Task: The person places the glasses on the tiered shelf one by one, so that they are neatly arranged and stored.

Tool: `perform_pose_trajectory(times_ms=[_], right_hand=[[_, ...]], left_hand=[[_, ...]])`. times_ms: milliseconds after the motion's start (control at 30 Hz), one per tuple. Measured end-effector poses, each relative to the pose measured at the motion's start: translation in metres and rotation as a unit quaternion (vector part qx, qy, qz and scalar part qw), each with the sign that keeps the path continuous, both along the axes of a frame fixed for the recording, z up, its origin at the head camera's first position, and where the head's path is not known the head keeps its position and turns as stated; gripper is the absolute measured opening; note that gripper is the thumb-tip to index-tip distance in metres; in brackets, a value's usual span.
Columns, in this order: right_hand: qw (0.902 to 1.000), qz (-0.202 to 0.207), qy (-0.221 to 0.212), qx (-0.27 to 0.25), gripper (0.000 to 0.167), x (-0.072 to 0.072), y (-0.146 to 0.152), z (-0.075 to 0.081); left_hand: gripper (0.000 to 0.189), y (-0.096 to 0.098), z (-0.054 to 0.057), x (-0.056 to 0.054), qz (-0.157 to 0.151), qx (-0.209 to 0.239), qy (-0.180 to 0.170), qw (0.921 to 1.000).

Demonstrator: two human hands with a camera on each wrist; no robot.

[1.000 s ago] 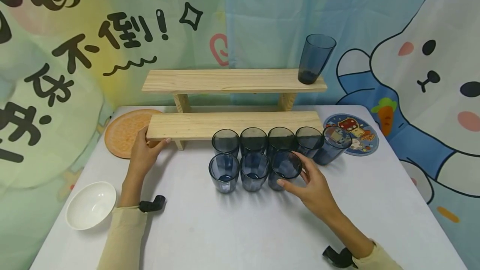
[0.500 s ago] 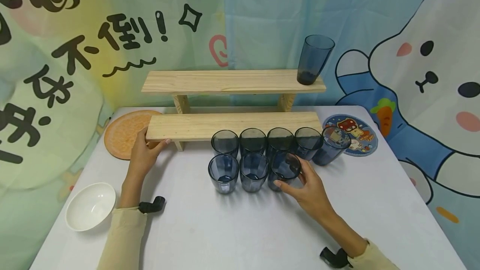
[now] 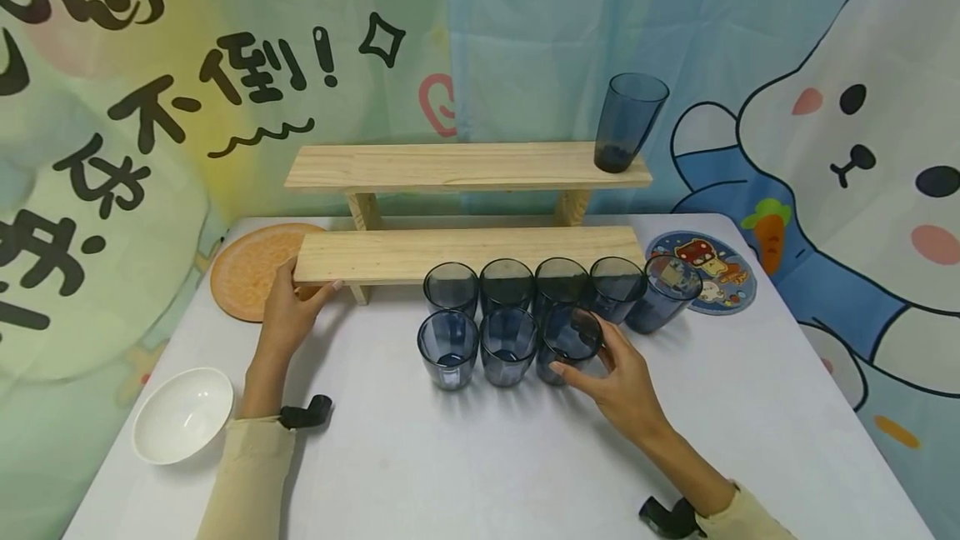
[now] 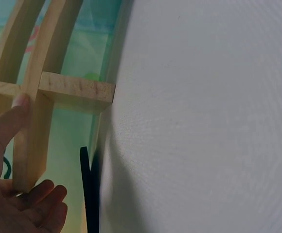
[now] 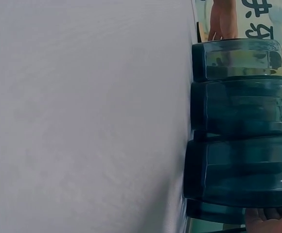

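My left hand (image 3: pixel 291 307) grips the left end of the lower board of a two-tier wooden shelf (image 3: pixel 375 257); in the left wrist view its thumb presses the front edge of the board (image 4: pixel 34 131). My right hand (image 3: pixel 626 386) holds the rightmost glass (image 3: pixel 572 340) of a front row of three blue tinted glasses, thumb in front and fingers behind its right side. That glass (image 5: pixel 243 172) stands upright on the table, close beside the middle glass (image 3: pixel 508 348). The left glass (image 3: pixel 447 348) completes the row. Behind them stand several matching glasses (image 3: pixel 507 282).
One tall blue glass (image 3: pixel 628 123) stands on the right end of the upper board (image 3: pixel 450 165). A white bowl (image 3: pixel 183 417) sits at the table's left, an orange round mat (image 3: pixel 243 277) behind it. A patterned round mat (image 3: pixel 731 273) lies at the back right, beside a glass (image 3: pixel 667 294).
My right hand and forearm have shifted very slightly left while keeping hold of the glass. My left hand stays on the board, and the other glasses stand where they were.
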State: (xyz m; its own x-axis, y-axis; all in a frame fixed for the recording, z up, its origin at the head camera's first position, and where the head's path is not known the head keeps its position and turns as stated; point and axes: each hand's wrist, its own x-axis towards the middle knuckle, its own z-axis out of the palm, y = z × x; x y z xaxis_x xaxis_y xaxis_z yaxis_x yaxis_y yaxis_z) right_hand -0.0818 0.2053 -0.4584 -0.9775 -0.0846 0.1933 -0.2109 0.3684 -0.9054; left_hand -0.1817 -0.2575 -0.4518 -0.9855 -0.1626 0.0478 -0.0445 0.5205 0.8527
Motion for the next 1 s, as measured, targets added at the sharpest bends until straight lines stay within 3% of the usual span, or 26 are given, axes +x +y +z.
perform_pose_trajectory(times_ms=[533,1000], right_hand=[[0.9999,0.006,0.003,0.014,0.078,0.005,0.002,0.005],[0.9995,0.029,0.010,0.010,0.076,0.012,0.009,0.059]], left_hand=[[0.095,0.000,0.002,0.000,0.000,-0.004,-0.006,1.0000],[0.093,0.000,0.002,0.000,-0.004,-0.014,-0.005,0.9999]])
